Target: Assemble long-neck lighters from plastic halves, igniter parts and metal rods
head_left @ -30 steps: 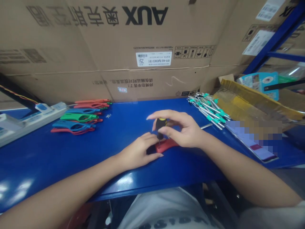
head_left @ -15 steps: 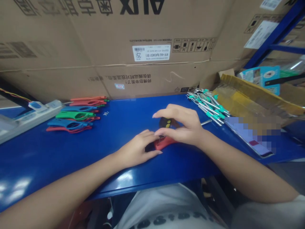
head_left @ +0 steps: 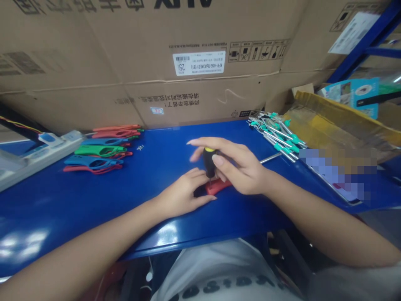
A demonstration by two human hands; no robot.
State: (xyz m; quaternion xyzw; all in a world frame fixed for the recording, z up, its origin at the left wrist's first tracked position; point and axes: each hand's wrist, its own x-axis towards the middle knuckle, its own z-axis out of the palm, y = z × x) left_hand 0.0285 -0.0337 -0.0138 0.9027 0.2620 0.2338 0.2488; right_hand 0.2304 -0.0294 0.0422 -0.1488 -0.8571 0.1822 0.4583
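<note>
My right hand (head_left: 239, 169) grips a screwdriver (head_left: 209, 162) with a black handle and yellow cap, upright between thumb and fingers. Its thin metal tip meets a red plastic part (head_left: 218, 187) lying on the blue workbench (head_left: 69, 200). My left hand (head_left: 183, 194) rests over the part's dark near end, holding it down. The fingers hide much of that end, and the exact spot where the tip enters is too small to make out.
Red, blue and green plastic pieces (head_left: 100, 151) lie in rows at the left, by a white power strip (head_left: 46, 152). Metal rods with teal fittings (head_left: 277, 136) lie at the right, beside a loose rod (head_left: 271, 157). A pixelated flat item (head_left: 336, 175) lies further right. Cardboard cartons (head_left: 188, 62) wall the bench's back.
My right hand has closed around the screwdriver handle, which now stands upright instead of lying under spread fingers. The left hand stays on the red part. The view has tilted slightly downward.
</note>
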